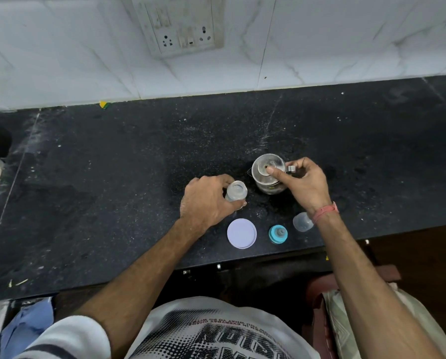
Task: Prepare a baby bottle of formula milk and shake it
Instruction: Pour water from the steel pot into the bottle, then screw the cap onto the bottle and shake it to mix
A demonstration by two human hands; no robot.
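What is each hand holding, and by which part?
Left hand grips the open baby bottle round its body; right hand holds the glass kettle by its handle, thumb on lid.

The right hand [303, 186] hides the kettle [268, 174] handle.

Black counter [113, 203]: bottle [235, 191], kettle [268, 174], lid [242, 233], teat [278, 233], cap [302, 222].

Speckled black stone counter [139, 177], clear plastic bottle [236, 191], shiny glass-and-metal kettle [268, 174].
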